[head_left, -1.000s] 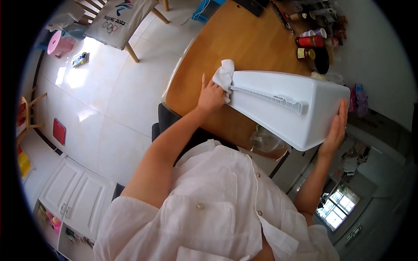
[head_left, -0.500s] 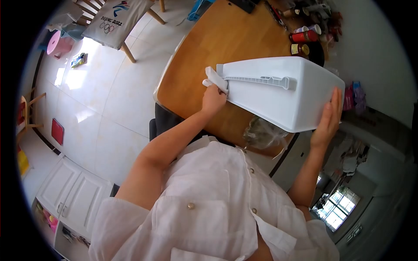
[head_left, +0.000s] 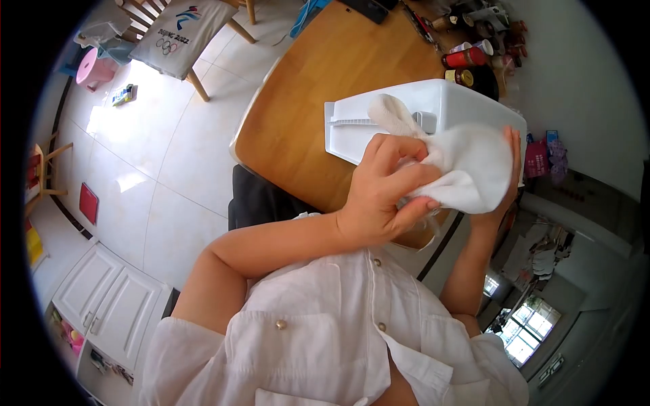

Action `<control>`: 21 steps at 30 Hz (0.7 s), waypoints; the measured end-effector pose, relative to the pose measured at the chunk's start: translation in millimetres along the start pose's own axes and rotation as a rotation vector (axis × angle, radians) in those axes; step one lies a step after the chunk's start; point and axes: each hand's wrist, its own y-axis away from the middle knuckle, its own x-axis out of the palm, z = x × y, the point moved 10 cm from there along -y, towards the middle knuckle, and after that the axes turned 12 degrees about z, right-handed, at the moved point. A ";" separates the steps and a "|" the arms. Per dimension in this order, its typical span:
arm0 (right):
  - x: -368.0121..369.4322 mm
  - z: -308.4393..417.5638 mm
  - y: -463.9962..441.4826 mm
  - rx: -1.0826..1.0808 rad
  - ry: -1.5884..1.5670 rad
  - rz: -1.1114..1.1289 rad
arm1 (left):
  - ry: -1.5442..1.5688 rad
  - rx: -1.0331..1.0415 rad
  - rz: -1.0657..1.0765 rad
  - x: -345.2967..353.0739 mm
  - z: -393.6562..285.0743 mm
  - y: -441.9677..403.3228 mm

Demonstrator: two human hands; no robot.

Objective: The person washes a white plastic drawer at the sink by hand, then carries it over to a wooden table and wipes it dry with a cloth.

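Observation:
A long white plastic box (head_left: 406,95) is held tilted above the wooden table, a ribbed strip along its facing side. My left hand (head_left: 389,189) grips a bunched white cloth (head_left: 474,162) between thumb and fingers, in front of the box's wider right part. The cloth hides part of the strip and the box's lower right. My right hand (head_left: 511,176) lies against the right end of the box, its fingers stretched up along it and partly covered by the cloth.
The wooden table (head_left: 298,108) carries jars (head_left: 460,78), a red can (head_left: 464,57), cups and bottles at its far right. A dark chair (head_left: 264,199) stands at the near edge. Another chair with a printed cover (head_left: 179,40) is at the upper left, beside a pink stool (head_left: 95,68).
My left hand has moved with the cloth from the narrow left end of the box to its right part, nearer the camera. The box has shifted slightly left.

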 end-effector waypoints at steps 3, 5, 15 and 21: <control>-1.3 -4.5 -0.5 0.083 -0.108 0.013 | -0.022 0.003 0.110 3.5 43.6 17.6; -1.7 -5.2 0.8 0.085 -0.102 0.022 | -0.066 -0.069 0.146 2.3 89.1 40.2; -1.0 3.7 -0.9 0.081 -0.092 0.027 | 0.104 -0.596 0.135 4.3 213.4 95.6; 0.0 -0.6 -1.1 0.030 -0.086 0.038 | 0.082 0.006 0.104 5.8 6.3 2.2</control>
